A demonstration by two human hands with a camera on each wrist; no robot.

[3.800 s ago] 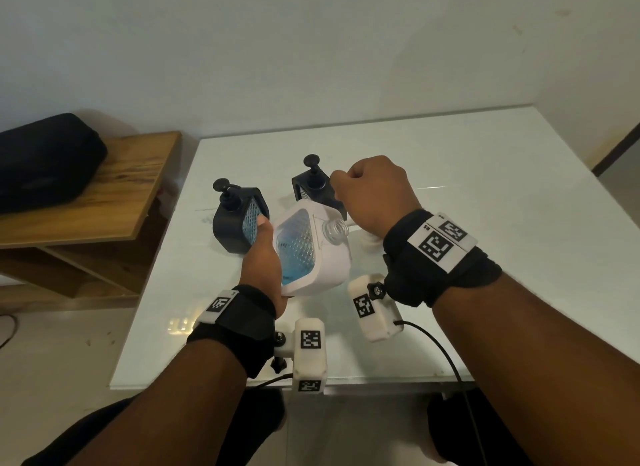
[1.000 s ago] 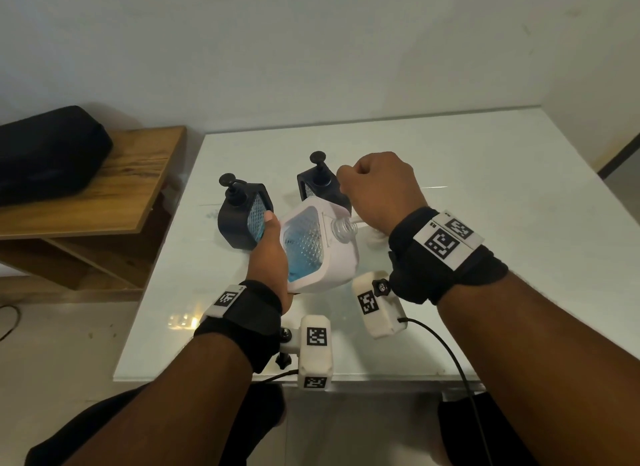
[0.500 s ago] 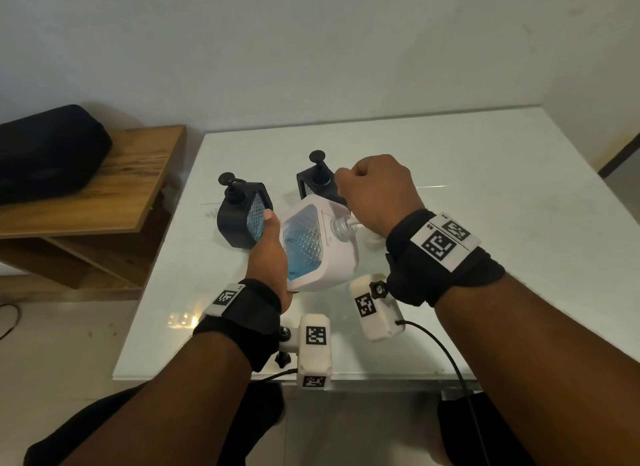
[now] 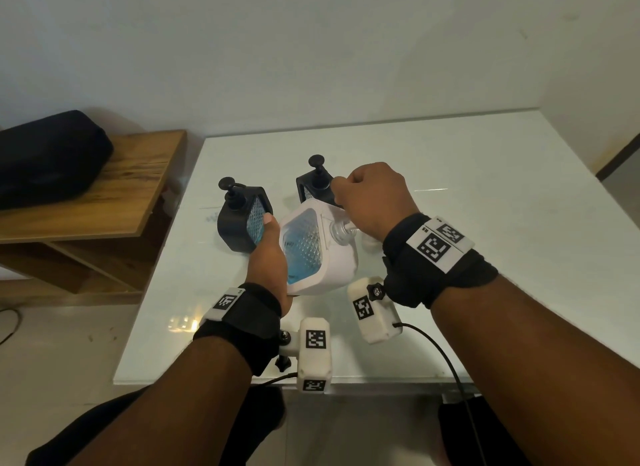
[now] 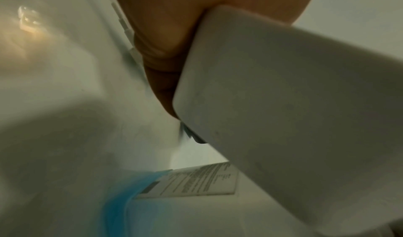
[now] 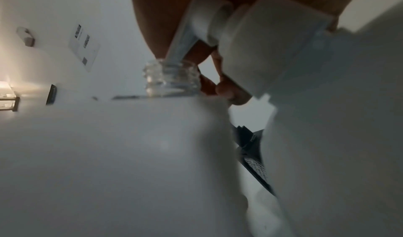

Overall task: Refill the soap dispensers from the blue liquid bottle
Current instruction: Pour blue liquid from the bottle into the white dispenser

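A: Where's the white dispenser (image 4: 330,254)?

B: Near the middle of the table (image 4: 467,174), tilted, its clear threaded neck (image 4: 337,228) pointing right. The left hand (image 4: 268,257) grips its left side, thumb up along the window with blue liquid behind it. The other fingers are hidden behind the body, so I cannot tell how they lie.

A: And the right hand (image 4: 375,197)?

B: Curled into a fist just right of the neck. The right wrist view shows its fingers (image 6: 226,89) closed on the white pump (image 6: 268,38) — the pump's tube (image 6: 181,38) reaches into the open neck, and the cap is off the threads.

A: The black ones?

B: Two black dispensers, upright, pumps on. One (image 4: 242,219) stands just left of the left hand, the other (image 4: 317,185) farther back, partly behind the right fist.

A: Anything else?

B: A wooden shelf (image 4: 114,191) to the left with a black bag (image 4: 48,153) on it.
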